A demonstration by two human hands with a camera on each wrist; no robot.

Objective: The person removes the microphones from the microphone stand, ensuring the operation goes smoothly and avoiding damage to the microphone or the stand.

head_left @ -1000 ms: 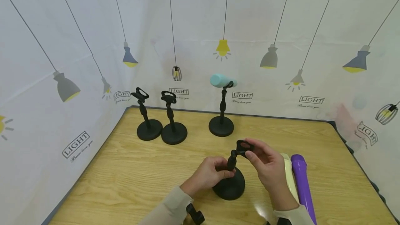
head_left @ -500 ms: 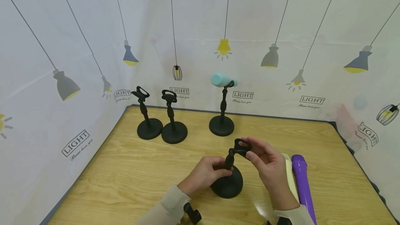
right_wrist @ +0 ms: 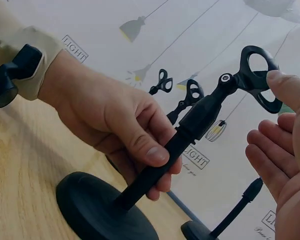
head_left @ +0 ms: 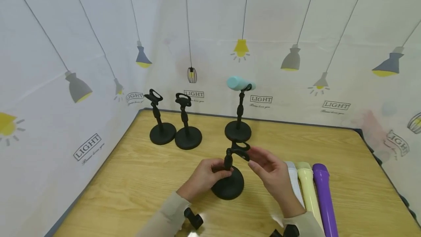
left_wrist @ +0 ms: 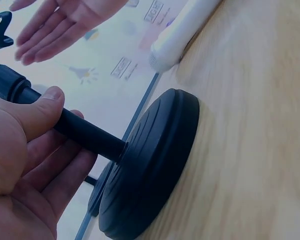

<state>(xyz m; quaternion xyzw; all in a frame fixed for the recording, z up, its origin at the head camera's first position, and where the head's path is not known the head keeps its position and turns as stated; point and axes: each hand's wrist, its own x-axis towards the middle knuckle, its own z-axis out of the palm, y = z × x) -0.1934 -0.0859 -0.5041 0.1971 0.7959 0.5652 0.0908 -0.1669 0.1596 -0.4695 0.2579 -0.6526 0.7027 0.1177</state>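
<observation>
Near the middle of the table, my left hand (head_left: pixel 204 178) grips the pole of a black microphone stand (head_left: pixel 229 185). The left wrist view shows its thumb and fingers around the pole (left_wrist: pixel 90 134), below the collar; the round base is low at the tabletop. On top is a ring-shaped clip (right_wrist: pixel 245 80) holding no microphone. My right hand (head_left: pixel 274 175) is beside this clip with fingers loosely extended. In the right wrist view its thumb tip overlaps the clip's edge; whether it touches I cannot tell.
White (head_left: pixel 295 182), pale yellow (head_left: pixel 308 187) and purple (head_left: pixel 325 195) microphones lie side by side on the right. Two bare stands, a left one (head_left: pixel 162 134) and its neighbour (head_left: pixel 188 138), stand at back left. Another stand (head_left: pixel 238 131) at the back carries a light blue microphone (head_left: pixel 239 83).
The held stand and both hands have shifted left in the head view, which itself has turned slightly. The right hand's fingers have come away from around the clip, uncovering the white microphone.
</observation>
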